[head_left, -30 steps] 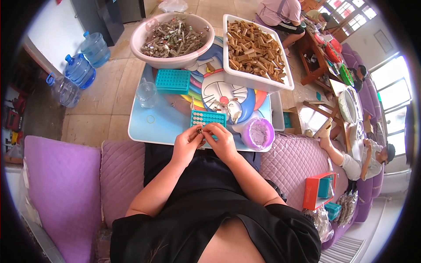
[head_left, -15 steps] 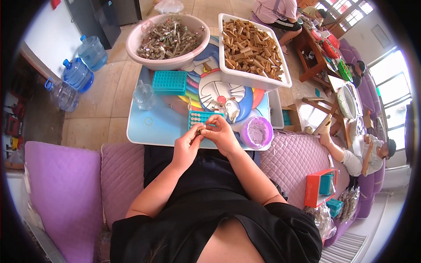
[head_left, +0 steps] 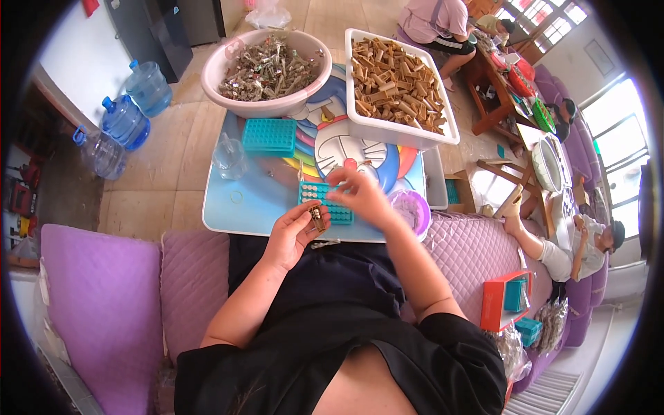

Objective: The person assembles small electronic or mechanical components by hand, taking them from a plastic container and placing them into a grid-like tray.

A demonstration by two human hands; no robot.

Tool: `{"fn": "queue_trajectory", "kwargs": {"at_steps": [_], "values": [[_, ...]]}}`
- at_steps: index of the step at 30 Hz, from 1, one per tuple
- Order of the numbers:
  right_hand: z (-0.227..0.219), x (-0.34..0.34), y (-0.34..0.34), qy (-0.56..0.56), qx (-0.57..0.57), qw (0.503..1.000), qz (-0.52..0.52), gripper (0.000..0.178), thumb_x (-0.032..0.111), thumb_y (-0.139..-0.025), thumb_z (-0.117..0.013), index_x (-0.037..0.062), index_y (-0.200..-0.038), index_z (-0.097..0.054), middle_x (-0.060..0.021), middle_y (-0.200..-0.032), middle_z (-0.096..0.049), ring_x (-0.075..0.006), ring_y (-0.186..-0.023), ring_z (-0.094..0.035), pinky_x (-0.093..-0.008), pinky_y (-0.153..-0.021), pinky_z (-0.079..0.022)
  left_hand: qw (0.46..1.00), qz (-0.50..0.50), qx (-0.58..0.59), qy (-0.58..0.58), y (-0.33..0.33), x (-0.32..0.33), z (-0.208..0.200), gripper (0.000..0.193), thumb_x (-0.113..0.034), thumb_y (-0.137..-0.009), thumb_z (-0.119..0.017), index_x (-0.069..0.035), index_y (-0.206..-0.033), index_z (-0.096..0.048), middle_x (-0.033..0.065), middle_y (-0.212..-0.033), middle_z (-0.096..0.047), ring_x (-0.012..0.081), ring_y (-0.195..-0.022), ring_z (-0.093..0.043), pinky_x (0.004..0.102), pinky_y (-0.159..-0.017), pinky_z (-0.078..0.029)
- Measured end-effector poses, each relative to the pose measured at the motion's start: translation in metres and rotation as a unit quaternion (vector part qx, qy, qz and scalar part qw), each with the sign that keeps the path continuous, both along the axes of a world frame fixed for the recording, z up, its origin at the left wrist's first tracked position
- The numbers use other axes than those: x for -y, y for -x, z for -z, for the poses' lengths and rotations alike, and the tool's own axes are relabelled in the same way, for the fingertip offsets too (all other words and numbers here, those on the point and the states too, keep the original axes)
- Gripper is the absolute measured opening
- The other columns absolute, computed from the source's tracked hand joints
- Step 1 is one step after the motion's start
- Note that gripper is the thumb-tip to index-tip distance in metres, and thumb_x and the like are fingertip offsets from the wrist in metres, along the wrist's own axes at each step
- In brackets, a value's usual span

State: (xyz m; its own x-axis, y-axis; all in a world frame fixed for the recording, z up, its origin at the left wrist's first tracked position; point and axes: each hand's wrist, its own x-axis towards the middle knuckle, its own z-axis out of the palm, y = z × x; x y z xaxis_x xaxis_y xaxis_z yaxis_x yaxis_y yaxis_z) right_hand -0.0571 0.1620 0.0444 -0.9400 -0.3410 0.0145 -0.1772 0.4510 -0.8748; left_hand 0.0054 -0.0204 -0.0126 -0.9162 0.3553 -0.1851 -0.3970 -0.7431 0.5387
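Observation:
My left hand [head_left: 290,234], near the table's front edge, grips a small brown clip-like piece [head_left: 317,218] between thumb and fingers. Over the teal rack [head_left: 340,216] hovers my right hand [head_left: 366,197], slightly blurred, its fingers curved and apart; I see nothing between them. Rows of small pale round pieces [head_left: 311,196] sit in that rack, partly hidden by the hand. A purple tub [head_left: 413,207] stands beside my right wrist. Just below my left hand, at the table edge, lies a small silvery strip [head_left: 325,243].
A pink basin [head_left: 214,86] of greyish pieces and a white bin [head_left: 401,133] of brown pieces stand at the back. Another teal rack [head_left: 268,137] and a clear cup [head_left: 229,159] are on the left. Water bottles [head_left: 126,121] stand on the floor. Other people sit at right.
My hands were together on the small piece. The right hand has let go and moved up over the rack, while the left keeps the brown piece, now more visible.

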Motion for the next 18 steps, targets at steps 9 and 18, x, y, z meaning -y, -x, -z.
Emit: {"fn": "queue_trajectory", "kwargs": {"at_steps": [9,18], "values": [[0.007,-0.093,0.162,-0.264,-0.272,0.894,0.239,0.021,0.020,-0.071,-0.069,0.0104,-0.090,-0.068,-0.0098,-0.101,-0.059,-0.0311,-0.101,-0.053,-0.0417,-0.089,-0.042,1.000,-0.003,-0.009,0.000,0.002,-0.007,-0.003,0.027,-0.008,-0.094,-0.046,0.003,-0.118,-0.050,0.0139,-0.111,-0.058,0.0244,-0.104,-0.058,0.0386,-0.094,-0.048],[0.002,-0.089,0.171,-0.260,-0.244,0.903,0.241,0.014,0.021,-0.071,-0.066,0.0112,-0.080,-0.065,-0.0073,-0.088,-0.061,-0.0270,-0.088,-0.058,-0.0416,-0.079,-0.046,1.000,-0.014,0.002,0.012,0.000,-0.005,-0.007,0.026,-0.007,-0.095,-0.044,0.001,-0.119,-0.050,0.0166,-0.118,-0.055,0.0243,-0.107,-0.056,0.0421,-0.095,-0.047]]}}
